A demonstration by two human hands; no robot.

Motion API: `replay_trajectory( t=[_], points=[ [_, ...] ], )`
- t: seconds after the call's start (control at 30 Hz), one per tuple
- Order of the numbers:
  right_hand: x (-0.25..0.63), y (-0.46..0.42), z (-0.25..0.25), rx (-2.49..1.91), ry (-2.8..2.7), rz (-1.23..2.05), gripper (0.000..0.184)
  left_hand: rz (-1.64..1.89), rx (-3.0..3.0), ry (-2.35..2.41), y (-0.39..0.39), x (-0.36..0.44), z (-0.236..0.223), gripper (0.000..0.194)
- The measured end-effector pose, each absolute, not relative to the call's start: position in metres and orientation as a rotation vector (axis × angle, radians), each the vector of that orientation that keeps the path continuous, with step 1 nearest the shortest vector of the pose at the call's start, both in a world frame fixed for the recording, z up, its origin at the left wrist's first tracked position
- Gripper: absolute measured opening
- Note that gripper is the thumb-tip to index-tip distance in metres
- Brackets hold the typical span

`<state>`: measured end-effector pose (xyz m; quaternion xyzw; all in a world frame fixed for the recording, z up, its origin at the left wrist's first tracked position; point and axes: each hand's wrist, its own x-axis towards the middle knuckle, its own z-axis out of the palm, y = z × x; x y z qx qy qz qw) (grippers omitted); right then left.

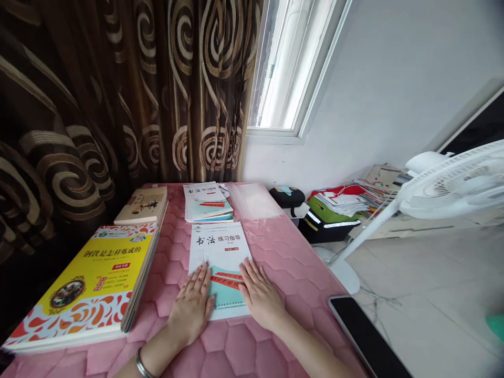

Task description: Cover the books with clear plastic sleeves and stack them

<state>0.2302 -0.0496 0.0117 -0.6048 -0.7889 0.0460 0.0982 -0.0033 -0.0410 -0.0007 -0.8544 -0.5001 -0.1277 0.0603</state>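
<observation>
A calligraphy workbook (218, 252) with a white and teal cover lies closed and face up on the pink padded table cover (232, 352). My left hand (191, 302) rests flat over its left edge, fingers stretched out. On its right side, my right hand (260, 294) lies flat too, fingers pointing away from me. Neither hand grips anything. Just beyond the workbook sits a small stack of similar booklets (207, 199), the top one with the same kind of cover.
At the left stand a stack of large books with a yellow cover (106, 262) and a stack of smaller tan books (142, 205). Clear plastic sleeves (255, 200) lie at the back right. A phone (366, 336) is at the right edge; a white fan (394, 205) stands beyond.
</observation>
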Motion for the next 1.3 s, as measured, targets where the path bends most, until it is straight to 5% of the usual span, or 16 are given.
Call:
replay_trajectory(
  t=[0.6,1.0,1.3],
  points=[
    [0.236,-0.048,0.017,-1.917,-2.361,0.255,0.066,-0.310,-2.336,-2.481,0.014,0.002,0.064,0.037],
    [0.225,-0.022,0.046,-2.002,-2.161,0.047,0.030,-0.220,-2.121,-2.471,0.020,0.015,0.052,0.044],
    [0.235,0.027,0.056,-2.189,-1.866,0.370,0.046,-0.274,-2.051,-2.379,0.022,0.024,0.034,0.056]
  ],
)
